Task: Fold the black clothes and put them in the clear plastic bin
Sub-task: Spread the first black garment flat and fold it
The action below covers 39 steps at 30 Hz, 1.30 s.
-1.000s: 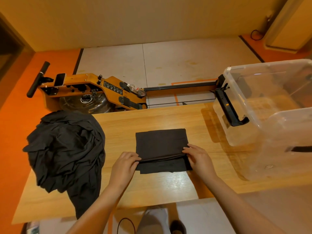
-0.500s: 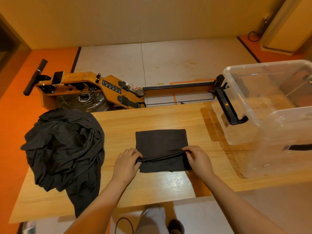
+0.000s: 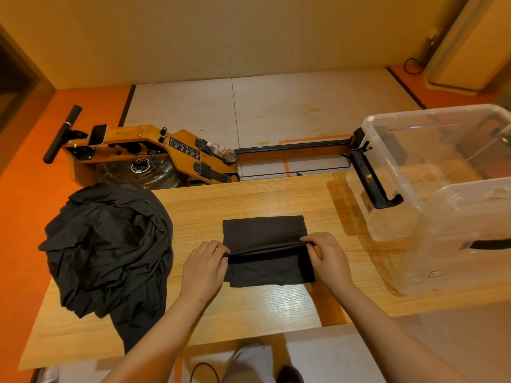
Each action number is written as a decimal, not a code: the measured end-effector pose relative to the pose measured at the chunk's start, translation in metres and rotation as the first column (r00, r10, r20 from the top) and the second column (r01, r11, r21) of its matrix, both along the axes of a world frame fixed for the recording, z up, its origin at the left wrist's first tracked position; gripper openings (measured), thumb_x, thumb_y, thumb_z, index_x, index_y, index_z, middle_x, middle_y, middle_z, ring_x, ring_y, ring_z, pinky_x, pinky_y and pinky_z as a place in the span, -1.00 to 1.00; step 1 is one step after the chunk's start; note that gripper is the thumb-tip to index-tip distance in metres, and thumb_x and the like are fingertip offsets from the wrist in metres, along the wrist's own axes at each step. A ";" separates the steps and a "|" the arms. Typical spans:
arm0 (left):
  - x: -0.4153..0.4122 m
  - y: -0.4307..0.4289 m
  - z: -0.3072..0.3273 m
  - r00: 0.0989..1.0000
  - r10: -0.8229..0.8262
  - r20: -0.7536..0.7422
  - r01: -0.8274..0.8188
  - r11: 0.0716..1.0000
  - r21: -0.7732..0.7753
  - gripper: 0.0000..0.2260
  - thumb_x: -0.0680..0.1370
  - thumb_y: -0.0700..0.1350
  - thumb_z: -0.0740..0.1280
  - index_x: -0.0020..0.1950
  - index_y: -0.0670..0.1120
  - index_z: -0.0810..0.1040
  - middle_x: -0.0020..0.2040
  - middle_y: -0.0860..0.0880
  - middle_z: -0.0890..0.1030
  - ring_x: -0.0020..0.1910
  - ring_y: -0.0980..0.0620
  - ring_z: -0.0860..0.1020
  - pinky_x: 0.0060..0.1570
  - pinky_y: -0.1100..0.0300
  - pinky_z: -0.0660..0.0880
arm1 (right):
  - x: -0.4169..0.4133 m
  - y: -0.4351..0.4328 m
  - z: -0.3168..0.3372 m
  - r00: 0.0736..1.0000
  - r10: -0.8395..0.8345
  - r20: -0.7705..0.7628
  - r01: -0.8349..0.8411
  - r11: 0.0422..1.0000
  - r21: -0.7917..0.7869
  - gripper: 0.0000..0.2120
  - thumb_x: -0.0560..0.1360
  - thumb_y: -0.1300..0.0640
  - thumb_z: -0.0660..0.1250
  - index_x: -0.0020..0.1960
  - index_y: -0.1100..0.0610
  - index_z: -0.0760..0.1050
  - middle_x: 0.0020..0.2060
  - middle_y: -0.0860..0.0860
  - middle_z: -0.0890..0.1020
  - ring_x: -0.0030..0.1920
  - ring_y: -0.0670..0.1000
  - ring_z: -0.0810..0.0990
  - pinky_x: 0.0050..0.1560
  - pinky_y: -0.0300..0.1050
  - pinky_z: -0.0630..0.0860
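A folded black garment (image 3: 264, 230) lies as a flat rectangle in the middle of the wooden table (image 3: 249, 308). My left hand (image 3: 204, 268) pinches its left side and my right hand (image 3: 326, 258) pinches its right side, raising a fold line across the cloth between them. A heap of unfolded black clothes (image 3: 107, 250) sits at the table's left end and hangs over the edge. The clear plastic bin (image 3: 392, 225) stands at the table's right end with a black latch handle (image 3: 370, 178); nothing shows inside it.
A wooden rowing machine (image 3: 149, 153) with a black rail lies on the floor just behind the table. A plastic bottle (image 3: 221, 150) rests on it. The bin's clear lid or second part (image 3: 470, 217) overlaps the bin on the right.
Both hands have closed on the garment's sides and lifted the near part upward and away from me, forming a raised fold where the cloth lay flat before.
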State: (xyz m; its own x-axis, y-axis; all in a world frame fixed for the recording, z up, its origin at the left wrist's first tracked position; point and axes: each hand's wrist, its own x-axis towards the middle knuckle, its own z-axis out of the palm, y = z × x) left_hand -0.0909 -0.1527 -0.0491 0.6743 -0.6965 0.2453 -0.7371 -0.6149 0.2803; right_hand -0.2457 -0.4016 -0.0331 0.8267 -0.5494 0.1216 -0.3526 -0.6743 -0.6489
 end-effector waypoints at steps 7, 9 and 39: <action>-0.023 0.016 -0.011 0.993 -0.097 0.071 0.093 0.994 0.054 -0.87 0.42 -0.16 0.43 -0.06 -0.04 0.61 -0.04 0.03 0.57 -0.05 0.04 0.48 -0.16 0.22 0.36 | -0.035 0.018 -0.031 0.999 0.036 0.032 -0.031 0.986 -0.163 -0.71 0.38 0.39 0.46 0.02 0.10 0.65 0.09 0.01 0.64 0.21 0.00 0.47 0.23 -0.01 0.41; -0.029 0.019 -0.021 0.994 -0.110 -0.011 0.111 0.985 0.132 -0.73 0.31 -0.19 0.56 -0.05 -0.02 0.61 -0.05 0.04 0.58 -0.07 0.04 0.51 -0.23 0.19 0.48 | -0.039 0.023 -0.045 0.997 0.059 -0.045 -0.067 0.980 -0.185 -0.69 0.31 0.39 0.52 -0.03 0.07 0.67 0.08 0.01 0.65 0.21 0.00 0.45 0.16 0.07 0.49; 0.027 -0.068 -0.046 0.953 -0.179 -0.243 0.261 0.892 0.370 -0.34 0.53 0.39 -0.32 0.57 0.14 -0.06 0.59 -0.01 -0.08 0.56 -0.03 -0.16 0.48 0.08 -0.25 | 0.055 0.050 -0.070 0.859 -0.004 -0.512 -0.146 0.956 -0.253 -0.38 0.61 -0.28 -0.20 0.55 0.00 0.14 0.53 0.13 0.17 0.53 0.20 0.05 0.41 0.29 -0.05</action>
